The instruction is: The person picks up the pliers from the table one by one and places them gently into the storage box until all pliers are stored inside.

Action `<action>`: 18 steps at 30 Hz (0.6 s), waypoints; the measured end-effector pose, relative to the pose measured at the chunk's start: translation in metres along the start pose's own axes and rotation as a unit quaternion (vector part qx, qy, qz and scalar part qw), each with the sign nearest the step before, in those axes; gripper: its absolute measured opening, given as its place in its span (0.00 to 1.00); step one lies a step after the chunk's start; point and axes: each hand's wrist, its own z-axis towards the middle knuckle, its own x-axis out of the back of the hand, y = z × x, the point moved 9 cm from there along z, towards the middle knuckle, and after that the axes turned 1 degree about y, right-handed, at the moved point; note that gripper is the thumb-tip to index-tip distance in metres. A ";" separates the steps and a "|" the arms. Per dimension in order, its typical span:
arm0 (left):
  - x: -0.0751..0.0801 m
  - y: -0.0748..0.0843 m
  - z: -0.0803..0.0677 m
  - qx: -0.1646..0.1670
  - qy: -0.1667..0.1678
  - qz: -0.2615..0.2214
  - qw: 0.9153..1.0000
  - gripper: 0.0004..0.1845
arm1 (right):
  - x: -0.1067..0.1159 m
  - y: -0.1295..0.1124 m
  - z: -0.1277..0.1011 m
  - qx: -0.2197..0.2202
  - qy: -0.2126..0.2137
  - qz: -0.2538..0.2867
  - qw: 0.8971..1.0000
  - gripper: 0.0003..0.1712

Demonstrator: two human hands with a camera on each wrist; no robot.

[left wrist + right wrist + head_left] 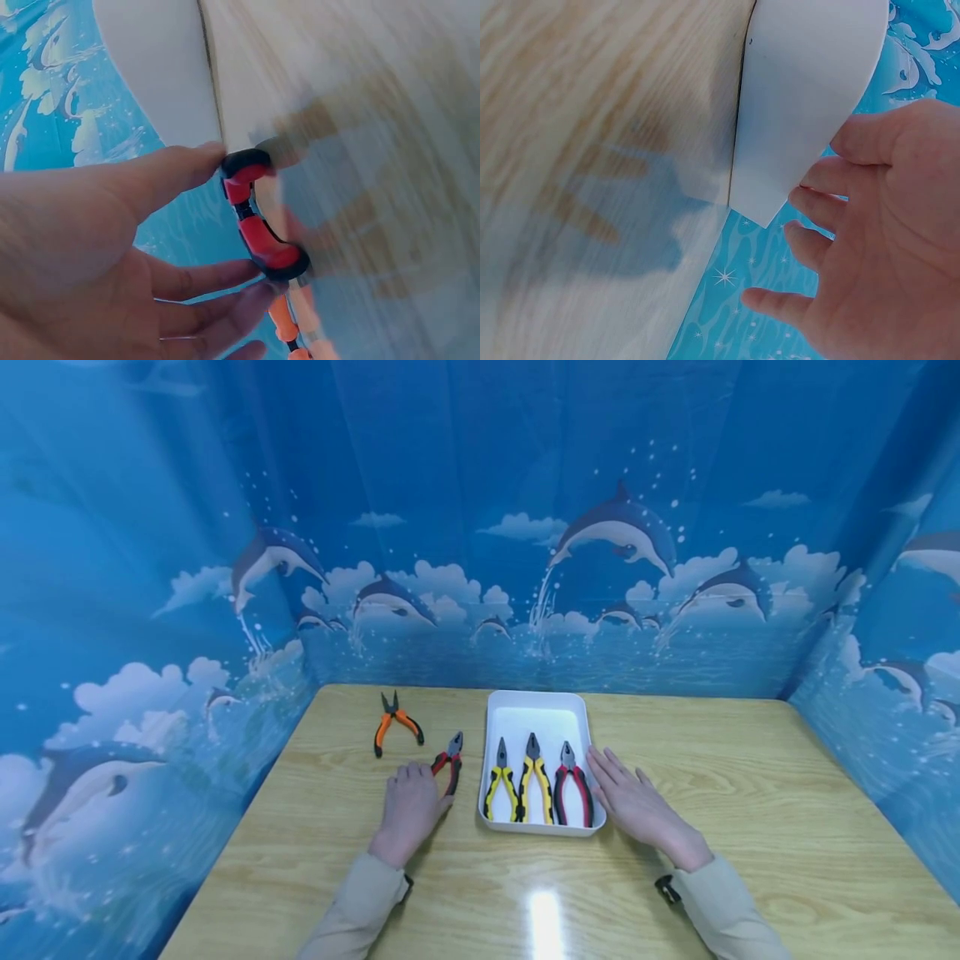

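My left hand (411,806) grips a pair of red-and-black pliers (453,752) on the table, left of the white tray. In the left wrist view its thumb touches one handle end and its fingertips (259,270) the other, with the red-and-black handles (259,232) between them. My right hand (637,802) lies along the right side of the white tray (536,706), fingers extended. The right wrist view shows its thumb and index finger at the tray wall (802,105). Inside the tray are two yellow-and-black pliers (502,781) and red-and-black pliers (572,785), side by side, jaws pointing away.
Orange-handled pliers (396,718) lie with handles spread near the back left of the wooden table (712,752). Behind and on both sides hangs a blue dolphin-print curtain (465,527). A bright reflection shows on the table in front of the tray.
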 end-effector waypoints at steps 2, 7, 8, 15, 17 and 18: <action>-0.003 -0.001 0.002 0.014 -0.012 -0.008 1.000 0.31 | 0.000 0.000 0.000 -0.001 -0.002 -0.002 1.000 0.32; -0.016 0.000 0.011 0.047 -0.061 -0.001 0.997 0.36 | 0.000 0.001 0.000 -0.004 -0.003 0.000 1.000 0.32; -0.019 0.001 0.013 0.051 -0.067 0.005 0.996 0.37 | 0.000 0.001 0.000 -0.002 -0.003 0.000 1.000 0.32; -0.030 0.000 0.020 0.072 -0.091 0.064 0.991 0.45 | -0.002 0.002 0.000 -0.005 -0.002 0.003 1.000 0.33; -0.031 -0.002 0.021 0.076 -0.099 0.077 0.989 0.45 | -0.001 0.002 0.001 -0.004 -0.002 0.004 1.000 0.33; -0.031 -0.003 0.022 0.077 -0.101 0.079 0.989 0.45 | -0.002 0.002 0.001 -0.006 -0.002 0.004 1.000 0.33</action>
